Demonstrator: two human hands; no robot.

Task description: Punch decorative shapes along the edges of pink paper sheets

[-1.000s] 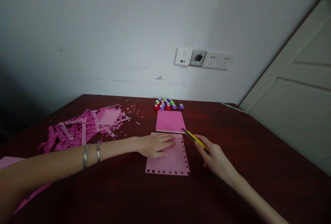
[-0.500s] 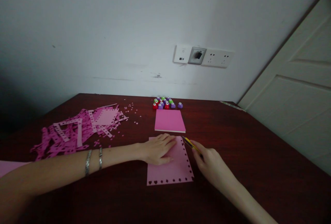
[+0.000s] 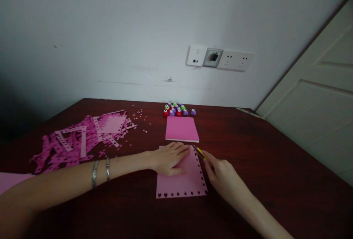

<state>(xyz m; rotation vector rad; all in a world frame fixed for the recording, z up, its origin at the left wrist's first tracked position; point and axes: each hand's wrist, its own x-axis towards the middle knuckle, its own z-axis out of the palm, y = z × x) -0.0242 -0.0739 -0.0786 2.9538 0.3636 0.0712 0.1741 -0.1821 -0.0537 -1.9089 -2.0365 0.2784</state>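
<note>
You are pressing your left hand (image 3: 169,157) flat on a pink sheet (image 3: 184,182) with heart-punched edges, while your right hand (image 3: 223,177) is holding a yellow craft knife (image 3: 199,152) at its far right corner. A pink paper stack (image 3: 181,128) is lying just beyond on the tabletop (image 3: 261,154).

Dark wood table (image 3: 275,165): pink sheet (image 3: 182,184), pink pad (image 3: 181,128), paper scraps (image 3: 79,136), punches (image 3: 178,110).

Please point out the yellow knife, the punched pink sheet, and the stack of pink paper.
knife (image 3: 199,152), head view, on its yellow body.
sheet (image 3: 184,184), head view, on its bare lower middle.
stack (image 3: 181,128), head view, on its top face.
</note>
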